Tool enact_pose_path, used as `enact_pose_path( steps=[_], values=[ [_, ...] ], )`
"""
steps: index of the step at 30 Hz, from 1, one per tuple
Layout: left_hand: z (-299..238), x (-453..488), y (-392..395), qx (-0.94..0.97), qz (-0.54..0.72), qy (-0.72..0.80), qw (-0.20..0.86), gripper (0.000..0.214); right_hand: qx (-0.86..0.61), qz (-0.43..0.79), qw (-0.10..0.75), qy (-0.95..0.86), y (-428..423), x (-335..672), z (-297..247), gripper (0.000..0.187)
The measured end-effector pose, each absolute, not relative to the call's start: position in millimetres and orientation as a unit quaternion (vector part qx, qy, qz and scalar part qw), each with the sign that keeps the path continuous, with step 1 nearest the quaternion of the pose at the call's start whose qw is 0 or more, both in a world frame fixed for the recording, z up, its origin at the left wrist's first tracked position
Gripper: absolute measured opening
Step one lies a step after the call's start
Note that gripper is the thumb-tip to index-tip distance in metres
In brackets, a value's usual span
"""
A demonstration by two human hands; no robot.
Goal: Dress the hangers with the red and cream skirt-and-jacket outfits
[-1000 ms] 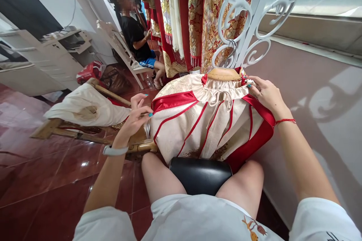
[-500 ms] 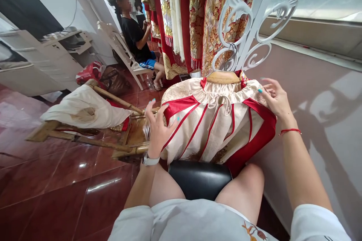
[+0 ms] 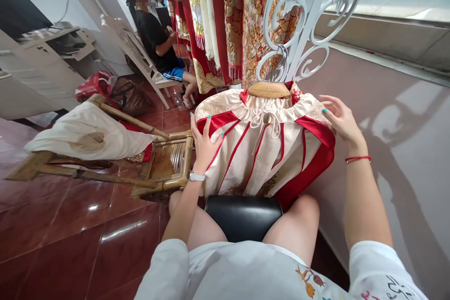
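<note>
A cream garment with red trim, a gathered neckline and a tied bow hangs in front of me on a wooden hanger. At its left shoulder, my left hand lies against the fabric with fingers spread. On the other side, my right hand is at the right shoulder, its thumb touching or close to the cloth and its fingers loosely bent, apart from the thumb. Neither hand has visibly gathered any fabric. The lower hem drops behind the black seat between my knees.
A white scrolled metal stand rises behind the hanger. Embroidered garments hang at the back. To the left is a bamboo chair draped with white cloth. A person sits beyond it. A wall stands close on my right.
My left hand has come inward and now meets the garment's left shoulder. My right hand has stayed by the right shoulder. The whole view has shifted slightly.
</note>
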State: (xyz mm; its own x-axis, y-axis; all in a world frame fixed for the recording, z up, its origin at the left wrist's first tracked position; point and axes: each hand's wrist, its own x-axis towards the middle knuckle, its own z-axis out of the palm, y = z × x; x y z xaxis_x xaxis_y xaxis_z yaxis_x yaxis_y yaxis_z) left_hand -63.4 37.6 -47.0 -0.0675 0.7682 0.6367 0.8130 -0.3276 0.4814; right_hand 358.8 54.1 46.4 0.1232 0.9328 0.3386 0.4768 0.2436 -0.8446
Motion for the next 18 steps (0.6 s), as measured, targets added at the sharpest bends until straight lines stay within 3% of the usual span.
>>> enact_pose_path(
  steps=[3, 6, 9, 13, 16, 18],
  values=[
    [-74, -55, 39, -0.656, -0.446, -0.609, 0.0, 0.065, -0.535, 0.192, 0.582, -0.582, 43, 358, 13, 0.066],
    [-89, -45, 54, -0.635, -0.454, -0.624, -0.026, 0.058, -0.551, 0.15, 0.62, -0.538, 40, 355, -8, 0.053],
    [-90, -41, 66, -0.626, -0.466, -0.624, -0.048, 0.057, -0.562, 0.129, 0.615, -0.538, 36, 354, -8, 0.049],
    [-91, -70, 59, -0.666, -0.478, -0.564, -0.097, 0.067, -0.573, 0.138, 0.589, -0.552, 18, 362, -4, 0.06],
    [-88, -138, 49, -0.632, -0.535, -0.554, -0.086, 0.073, -0.566, 0.174, 0.581, -0.558, -5, 369, -13, 0.07],
    [-76, -204, 45, -0.546, -0.567, -0.616, -0.031, 0.06, -0.562, 0.204, 0.589, -0.544, -24, 371, -23, 0.077]
  ],
)
